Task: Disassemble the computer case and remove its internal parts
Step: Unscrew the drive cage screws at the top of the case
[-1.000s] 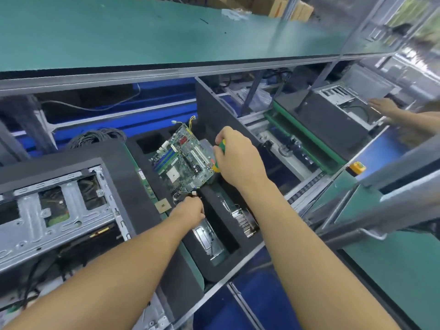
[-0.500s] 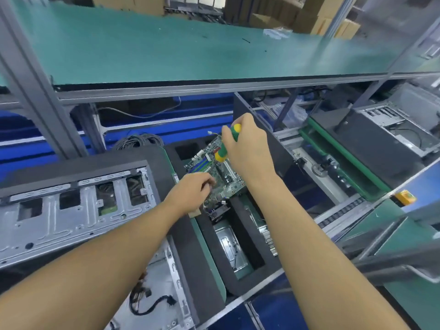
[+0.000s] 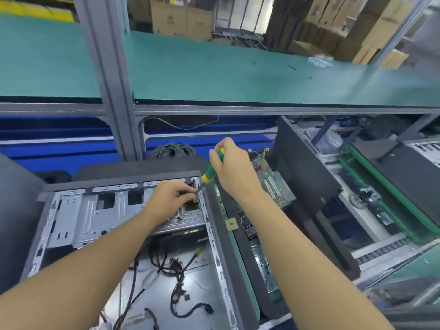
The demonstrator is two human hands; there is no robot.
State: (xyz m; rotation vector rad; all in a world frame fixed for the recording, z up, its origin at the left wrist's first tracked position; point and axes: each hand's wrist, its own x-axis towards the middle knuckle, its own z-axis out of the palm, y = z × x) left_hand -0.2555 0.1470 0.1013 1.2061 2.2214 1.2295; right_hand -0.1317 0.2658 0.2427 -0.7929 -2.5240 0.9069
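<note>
At case (image 3: pixel 78 210), right hand (image 3: pixel 234 170) round screwdriver (image 3: pixel 210 172).

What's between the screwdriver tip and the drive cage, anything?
No separate object. The right hand angles the screwdriver down at the cage's far right corner. The left hand's fingers crowd the tip, hiding the contact spot. Cables lie lower down, away from it.
</note>
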